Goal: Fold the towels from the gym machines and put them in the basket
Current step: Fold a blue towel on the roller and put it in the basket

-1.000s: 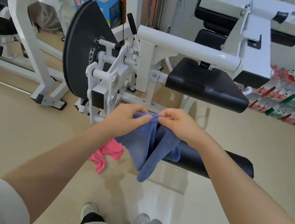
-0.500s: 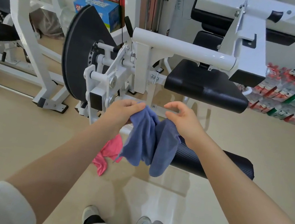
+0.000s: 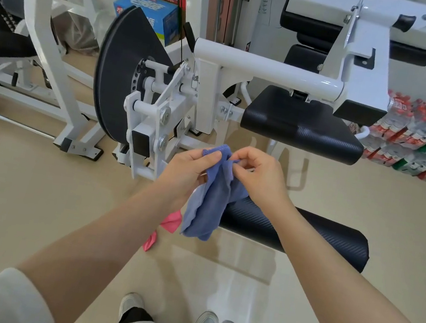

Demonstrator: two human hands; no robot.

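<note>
Both hands back together on the blue towel's top edge

The left hand (image 3: 191,169) and right hand (image 3: 257,177), apart half a second ago, now pinch the blue towel (image 3: 210,206) side by side, fingers curled on its hem; it hangs bunched before the black roller pad (image 3: 307,233), above the pink towel (image 3: 167,227) on the floor.

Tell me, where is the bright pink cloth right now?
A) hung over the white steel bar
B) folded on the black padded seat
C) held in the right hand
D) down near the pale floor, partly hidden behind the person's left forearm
D: the bright pink cloth shows low down beside the left forearm, under the blue towel that the left hand and right hand pinch.
</note>
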